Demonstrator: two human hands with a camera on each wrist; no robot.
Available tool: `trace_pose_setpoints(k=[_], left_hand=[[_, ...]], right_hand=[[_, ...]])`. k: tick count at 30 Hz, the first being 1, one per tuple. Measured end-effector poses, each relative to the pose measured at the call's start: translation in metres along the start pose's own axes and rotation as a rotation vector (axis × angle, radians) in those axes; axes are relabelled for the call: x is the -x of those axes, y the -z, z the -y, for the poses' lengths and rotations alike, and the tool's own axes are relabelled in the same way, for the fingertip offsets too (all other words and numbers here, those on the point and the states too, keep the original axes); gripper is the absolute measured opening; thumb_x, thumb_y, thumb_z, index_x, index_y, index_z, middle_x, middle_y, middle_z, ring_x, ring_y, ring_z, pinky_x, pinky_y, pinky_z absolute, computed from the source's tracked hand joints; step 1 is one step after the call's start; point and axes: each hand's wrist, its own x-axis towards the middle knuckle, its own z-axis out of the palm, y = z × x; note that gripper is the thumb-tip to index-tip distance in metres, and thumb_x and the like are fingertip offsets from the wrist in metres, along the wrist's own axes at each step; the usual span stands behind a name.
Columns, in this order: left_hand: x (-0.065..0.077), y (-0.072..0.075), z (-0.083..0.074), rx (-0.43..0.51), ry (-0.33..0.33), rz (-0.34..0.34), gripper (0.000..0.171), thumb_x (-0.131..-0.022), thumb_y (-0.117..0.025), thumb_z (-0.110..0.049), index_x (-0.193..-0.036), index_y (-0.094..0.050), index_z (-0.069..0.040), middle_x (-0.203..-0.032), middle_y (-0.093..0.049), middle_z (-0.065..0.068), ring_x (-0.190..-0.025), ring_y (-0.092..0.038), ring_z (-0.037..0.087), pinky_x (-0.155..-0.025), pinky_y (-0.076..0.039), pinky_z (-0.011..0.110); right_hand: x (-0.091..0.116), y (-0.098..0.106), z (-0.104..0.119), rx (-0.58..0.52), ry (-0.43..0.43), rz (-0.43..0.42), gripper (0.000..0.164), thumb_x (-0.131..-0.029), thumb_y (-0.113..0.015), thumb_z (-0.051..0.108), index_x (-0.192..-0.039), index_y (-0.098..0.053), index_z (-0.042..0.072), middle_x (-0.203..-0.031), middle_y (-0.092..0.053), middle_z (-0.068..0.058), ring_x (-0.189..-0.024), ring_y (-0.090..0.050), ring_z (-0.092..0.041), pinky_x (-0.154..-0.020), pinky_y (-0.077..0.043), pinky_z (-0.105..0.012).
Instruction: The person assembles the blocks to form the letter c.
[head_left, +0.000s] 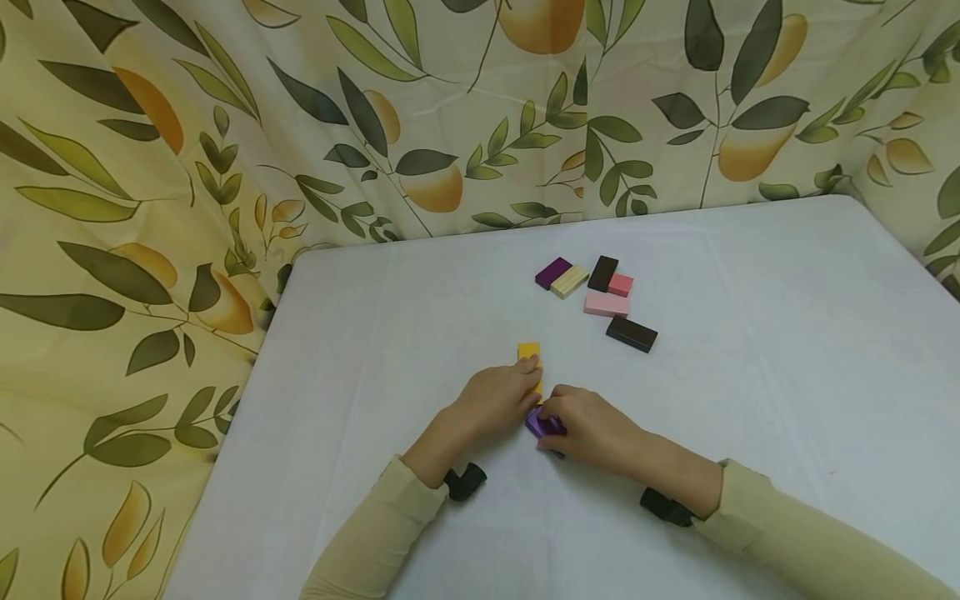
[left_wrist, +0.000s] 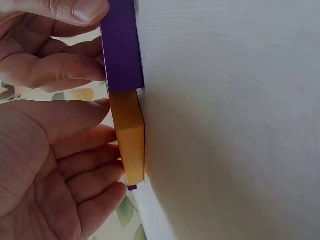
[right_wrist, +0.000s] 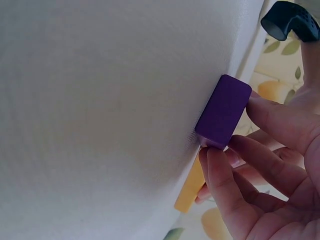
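A yellow rectangular block [head_left: 528, 351] lies flat on the white-covered table. My left hand [head_left: 501, 396] reaches it from the left, and its fairly straight fingers rest along the block [left_wrist: 132, 145]. Near the yellow block's closer end, my right hand [head_left: 596, 423] pinches a purple block [right_wrist: 225, 110] between thumb and fingers. In the left wrist view the purple block [left_wrist: 120, 50] meets the yellow one end to end. From the head view, the right fingers partly cover the purple block [head_left: 542, 423], which sits slanted to the yellow one.
Farther back lie a dark purple block [head_left: 553, 272], a cream block [head_left: 570, 282], two dark brown blocks, one [head_left: 603, 273] behind the other [head_left: 632, 334], a coral block [head_left: 620, 285] and a light pink block [head_left: 607, 304]. A patterned curtain [head_left: 450, 108] hangs behind the table [head_left: 787, 350].
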Motion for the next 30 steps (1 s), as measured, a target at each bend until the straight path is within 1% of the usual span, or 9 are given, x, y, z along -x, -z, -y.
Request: trace_pose_setpoints(k=[4,8,11,14,17,21,25,30], left_hand=[[0.000,0.000,0.000,0.002,0.003,-0.001,0.040,-0.097,-0.047,-0.025,-0.133,-0.050,-0.006,-0.141,-0.040,0.007,-0.123,-0.044,0.017,-0.093,-0.041,0.029],[0.000,0.000,0.000,0.001,0.004,-0.003,0.041,-0.097,-0.048,-0.026,-0.133,-0.050,-0.007,-0.140,-0.040,0.006,-0.122,-0.044,0.017,-0.093,-0.041,0.029],[-0.001,-0.001,0.000,0.000,0.006,0.001,0.041,-0.097,-0.048,-0.027,-0.133,-0.050,-0.008,-0.140,-0.040,0.006,-0.123,-0.043,0.017,-0.094,-0.040,0.029],[-0.002,-0.002,-0.001,0.001,0.016,0.006,0.042,-0.096,-0.048,-0.028,-0.133,-0.049,-0.008,-0.141,-0.039,0.006,-0.125,-0.041,0.016,-0.096,-0.038,0.029],[-0.002,-0.002,-0.001,-0.001,0.025,0.015,0.043,-0.096,-0.049,-0.028,-0.134,-0.048,-0.008,-0.142,-0.038,0.005,-0.126,-0.039,0.016,-0.098,-0.036,0.029],[-0.001,-0.002,-0.001,-0.008,0.025,0.018,0.043,-0.096,-0.049,-0.028,-0.134,-0.048,-0.007,-0.142,-0.038,0.005,-0.126,-0.039,0.015,-0.098,-0.036,0.029],[0.000,-0.002,-0.002,-0.007,0.020,0.011,0.043,-0.096,-0.049,-0.028,-0.134,-0.048,-0.007,-0.141,-0.038,0.005,-0.126,-0.040,0.015,-0.098,-0.037,0.029],[0.000,-0.002,-0.002,0.002,0.012,-0.001,0.043,-0.096,-0.049,-0.027,-0.133,-0.049,-0.005,-0.141,-0.039,0.006,-0.125,-0.040,0.015,-0.097,-0.038,0.029]], right_hand=[[0.000,0.000,0.000,0.005,-0.011,0.003,0.029,-0.070,-0.080,0.018,-0.091,-0.069,0.000,-0.082,-0.060,-0.003,-0.070,-0.054,-0.011,-0.063,-0.049,-0.021],[0.000,0.006,0.000,0.003,-0.048,0.015,0.033,-0.072,-0.080,0.022,-0.095,-0.070,0.001,-0.084,-0.061,-0.003,-0.072,-0.056,-0.012,-0.064,-0.050,-0.023],[0.001,0.017,-0.004,-0.015,-0.101,-0.004,0.034,-0.074,-0.078,0.021,-0.099,-0.069,0.000,-0.087,-0.063,-0.005,-0.076,-0.059,-0.017,-0.067,-0.052,-0.028],[0.002,0.031,-0.012,-0.018,-0.136,-0.051,0.031,-0.075,-0.077,0.017,-0.099,-0.069,-0.002,-0.088,-0.065,-0.007,-0.080,-0.061,-0.021,-0.070,-0.052,-0.033],[0.002,0.042,-0.021,0.008,-0.144,-0.093,0.029,-0.075,-0.077,0.016,-0.098,-0.069,-0.002,-0.085,-0.065,-0.007,-0.078,-0.060,-0.022,-0.068,-0.052,-0.034],[0.004,0.051,-0.029,0.011,-0.149,-0.128,0.029,-0.074,-0.077,0.014,-0.097,-0.069,-0.003,-0.085,-0.066,-0.008,-0.078,-0.060,-0.024,-0.068,-0.051,-0.036],[0.005,0.059,-0.038,0.010,-0.189,-0.140,0.031,-0.075,-0.077,0.014,-0.099,-0.068,-0.004,-0.088,-0.066,-0.012,-0.083,-0.060,-0.027,-0.072,-0.051,-0.041],[0.004,0.071,-0.048,0.010,-0.243,-0.133,0.031,-0.077,-0.074,0.012,-0.101,-0.067,-0.005,-0.095,-0.066,-0.016,-0.090,-0.060,-0.033,-0.078,-0.049,-0.046]])
